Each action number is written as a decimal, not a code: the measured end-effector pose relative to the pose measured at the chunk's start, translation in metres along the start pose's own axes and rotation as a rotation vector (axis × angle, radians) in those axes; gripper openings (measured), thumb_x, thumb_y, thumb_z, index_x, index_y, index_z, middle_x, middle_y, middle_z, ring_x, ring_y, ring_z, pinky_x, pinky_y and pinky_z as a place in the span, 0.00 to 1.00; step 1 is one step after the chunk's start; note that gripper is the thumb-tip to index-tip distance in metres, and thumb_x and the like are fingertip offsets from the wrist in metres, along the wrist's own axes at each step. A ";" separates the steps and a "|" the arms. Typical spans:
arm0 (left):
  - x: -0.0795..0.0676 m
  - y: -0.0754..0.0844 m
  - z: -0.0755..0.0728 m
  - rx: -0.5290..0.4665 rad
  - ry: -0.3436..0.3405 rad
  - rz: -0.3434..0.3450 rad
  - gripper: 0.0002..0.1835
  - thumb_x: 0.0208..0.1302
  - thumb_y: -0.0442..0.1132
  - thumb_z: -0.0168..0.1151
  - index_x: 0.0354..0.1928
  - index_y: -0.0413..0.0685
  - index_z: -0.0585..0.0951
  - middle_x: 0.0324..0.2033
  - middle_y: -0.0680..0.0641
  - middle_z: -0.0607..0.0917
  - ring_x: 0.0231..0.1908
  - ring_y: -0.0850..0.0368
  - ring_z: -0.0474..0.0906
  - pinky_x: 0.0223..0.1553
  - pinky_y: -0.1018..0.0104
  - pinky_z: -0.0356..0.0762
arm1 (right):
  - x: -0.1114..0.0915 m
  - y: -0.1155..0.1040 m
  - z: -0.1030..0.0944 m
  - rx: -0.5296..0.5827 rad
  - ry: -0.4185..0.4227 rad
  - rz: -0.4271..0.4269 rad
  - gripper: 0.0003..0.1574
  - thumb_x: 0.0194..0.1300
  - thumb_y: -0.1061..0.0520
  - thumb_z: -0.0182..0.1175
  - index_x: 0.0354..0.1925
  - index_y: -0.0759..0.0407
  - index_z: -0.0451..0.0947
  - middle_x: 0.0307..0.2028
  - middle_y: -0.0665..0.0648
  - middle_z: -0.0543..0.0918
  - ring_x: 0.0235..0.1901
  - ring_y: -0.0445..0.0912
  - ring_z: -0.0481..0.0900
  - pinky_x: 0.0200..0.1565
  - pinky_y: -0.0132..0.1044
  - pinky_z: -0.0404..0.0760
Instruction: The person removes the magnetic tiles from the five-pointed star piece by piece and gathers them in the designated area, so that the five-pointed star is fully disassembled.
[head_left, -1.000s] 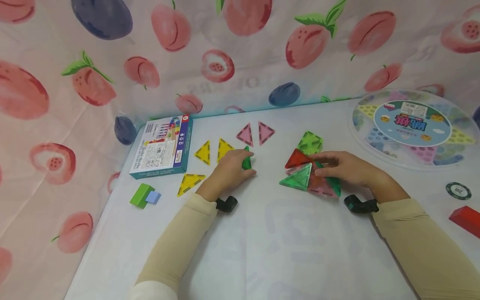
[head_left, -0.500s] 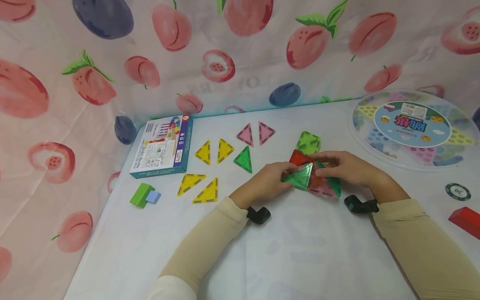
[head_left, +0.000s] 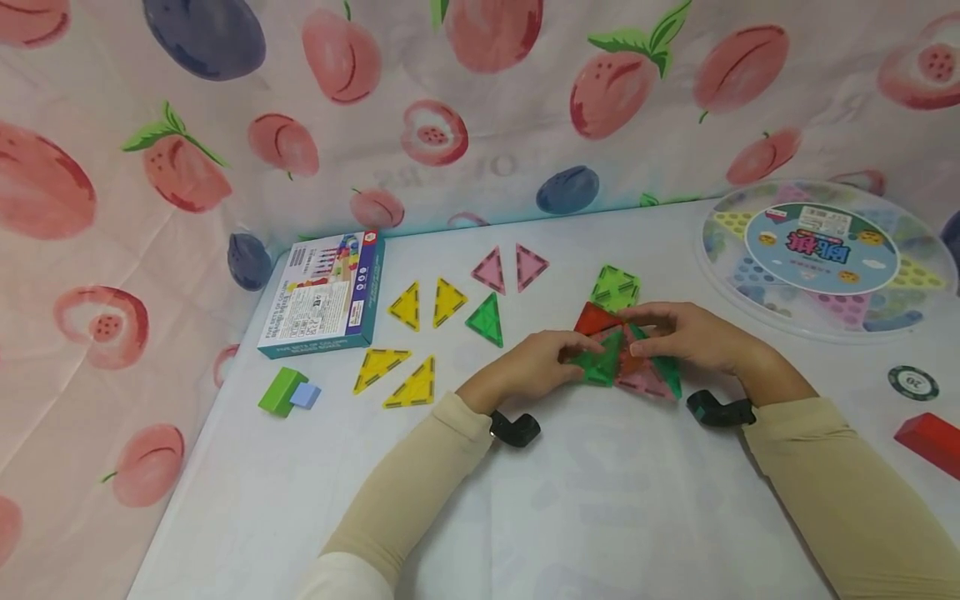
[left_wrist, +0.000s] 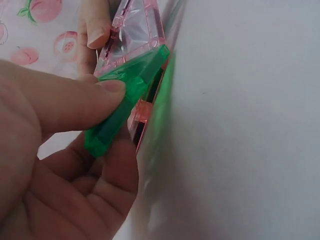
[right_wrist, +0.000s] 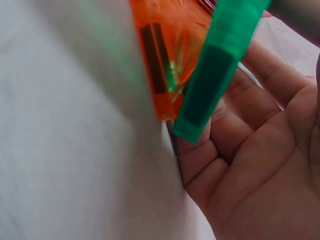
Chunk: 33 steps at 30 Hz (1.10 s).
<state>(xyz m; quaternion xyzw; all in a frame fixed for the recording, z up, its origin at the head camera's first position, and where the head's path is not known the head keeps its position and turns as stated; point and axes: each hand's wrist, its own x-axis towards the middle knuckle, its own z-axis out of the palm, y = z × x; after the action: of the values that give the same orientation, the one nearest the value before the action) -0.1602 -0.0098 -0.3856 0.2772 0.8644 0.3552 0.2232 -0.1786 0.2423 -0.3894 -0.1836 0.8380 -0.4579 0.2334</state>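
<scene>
My left hand [head_left: 536, 364] pinches a clear green triangle magnetic tile [left_wrist: 132, 82] between thumb and fingers. The tile stands tilted against the left side of a small cluster of tiles. On the cluster's right side, my right hand [head_left: 693, 337] holds another green triangle tile [right_wrist: 212, 80], which leans inward beside an orange-red tile [right_wrist: 165, 65]. A pink tile [head_left: 647, 382] lies flat at the front of the cluster. Behind it are a red triangle tile [head_left: 594, 317] and a light green tile [head_left: 617, 287]. The hands partly hide the cluster's middle.
Left of the cluster lie a loose green triangle [head_left: 486, 320], two pink triangles [head_left: 531, 267] and several yellow triangles [head_left: 412, 385]. Farther left are a box [head_left: 322, 292] and green and blue blocks [head_left: 281, 392]. A round game board [head_left: 821, 250], a chip [head_left: 912, 382] and a red block [head_left: 930, 443] lie right.
My left hand has let go of the loose green triangle and moved right to the cluster. It has taken hold of the green tile there and tilted it up. The right hand stays put.
</scene>
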 end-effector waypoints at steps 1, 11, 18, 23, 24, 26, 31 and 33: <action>0.000 -0.001 0.000 -0.005 0.002 -0.001 0.17 0.61 0.39 0.57 0.51 0.66 0.75 0.44 0.62 0.74 0.40 0.63 0.68 0.42 0.71 0.68 | 0.000 0.000 0.000 -0.002 0.001 0.001 0.40 0.53 0.43 0.62 0.61 0.54 0.64 0.59 0.62 0.66 0.56 0.57 0.66 0.51 0.54 0.66; -0.006 -0.008 -0.001 -0.044 0.020 -0.002 0.18 0.58 0.40 0.61 0.49 0.68 0.77 0.35 0.60 0.77 0.34 0.62 0.67 0.33 0.71 0.68 | 0.002 0.003 -0.001 0.001 0.004 -0.010 0.39 0.53 0.46 0.63 0.59 0.59 0.65 0.55 0.62 0.70 0.55 0.55 0.68 0.51 0.50 0.68; -0.002 -0.006 0.002 -0.061 0.009 0.007 0.18 0.58 0.39 0.60 0.50 0.64 0.77 0.34 0.61 0.78 0.32 0.62 0.70 0.32 0.71 0.71 | 0.002 0.002 0.001 -0.008 0.015 -0.032 0.35 0.53 0.47 0.64 0.57 0.58 0.67 0.51 0.59 0.73 0.51 0.53 0.70 0.49 0.50 0.68; 0.000 -0.006 0.005 -0.050 0.010 0.003 0.18 0.57 0.39 0.61 0.50 0.67 0.77 0.32 0.60 0.78 0.31 0.63 0.71 0.31 0.71 0.71 | 0.002 0.001 0.003 -0.039 0.039 -0.027 0.32 0.54 0.46 0.63 0.55 0.57 0.69 0.48 0.58 0.76 0.48 0.52 0.72 0.47 0.48 0.70; 0.000 -0.006 0.005 -0.048 0.012 0.003 0.18 0.57 0.39 0.61 0.50 0.67 0.77 0.31 0.59 0.78 0.30 0.62 0.70 0.30 0.71 0.70 | 0.003 0.000 0.003 -0.044 0.044 -0.026 0.32 0.54 0.46 0.63 0.55 0.56 0.69 0.47 0.58 0.76 0.48 0.52 0.72 0.46 0.47 0.71; 0.000 -0.006 0.005 -0.043 0.016 0.006 0.18 0.57 0.39 0.61 0.50 0.67 0.77 0.30 0.58 0.78 0.30 0.62 0.70 0.30 0.71 0.70 | 0.003 0.001 0.003 -0.057 0.053 -0.026 0.31 0.55 0.46 0.62 0.54 0.56 0.70 0.46 0.57 0.77 0.46 0.51 0.73 0.45 0.45 0.71; -0.004 -0.006 0.004 -0.051 0.006 -0.008 0.18 0.57 0.41 0.61 0.50 0.69 0.77 0.31 0.59 0.78 0.31 0.62 0.70 0.30 0.70 0.70 | 0.004 0.001 0.004 -0.050 0.056 -0.030 0.29 0.55 0.46 0.62 0.53 0.55 0.70 0.45 0.56 0.77 0.44 0.50 0.73 0.43 0.43 0.72; -0.008 -0.007 0.003 -0.075 -0.003 -0.013 0.18 0.57 0.41 0.61 0.50 0.70 0.77 0.34 0.61 0.78 0.33 0.63 0.71 0.32 0.70 0.71 | 0.004 0.001 0.004 -0.057 0.057 -0.030 0.29 0.55 0.46 0.62 0.53 0.55 0.70 0.45 0.56 0.77 0.44 0.50 0.73 0.43 0.43 0.72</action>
<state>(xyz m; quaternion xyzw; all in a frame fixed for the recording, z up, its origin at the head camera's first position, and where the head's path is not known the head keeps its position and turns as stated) -0.1552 -0.0176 -0.3910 0.2634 0.8519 0.3857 0.2369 -0.1798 0.2383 -0.3932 -0.1896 0.8540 -0.4425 0.1973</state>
